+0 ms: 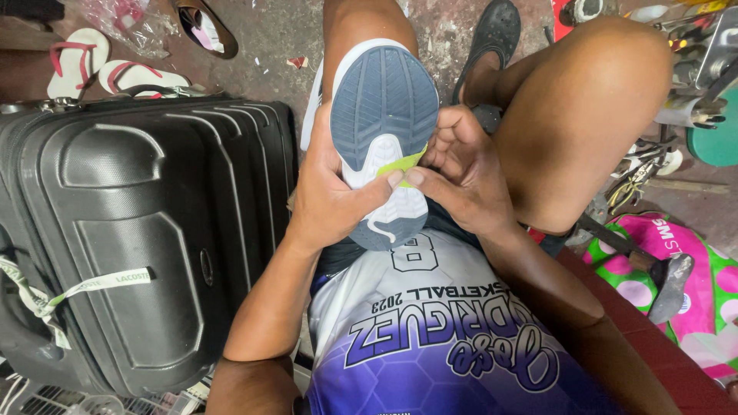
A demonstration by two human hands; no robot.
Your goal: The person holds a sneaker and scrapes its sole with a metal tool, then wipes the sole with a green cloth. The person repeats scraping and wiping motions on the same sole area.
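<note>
Grey-blue sneaker (382, 138) lies sole-up in your lap, long axis pointing away from you, left hand (327, 196) gripping its left edge, right hand (461, 173) pinching the lime-green strip (403, 164) at mid-sole, thumbs nearly touching.

Hidden and cut-off parts around the shoe

The shoe's (382, 115) upper faces away, only its sole showing; the left hand (327, 196) covers its 9 o'clock edge, and the right hand's (461, 173) palm is turned from view. The suitcase (131, 238) runs off at 9 and 6 o'clock. At 3 o'clock the tools (696, 61) are too cluttered to tell apart, and the bag (692, 284) is cut off.
</note>
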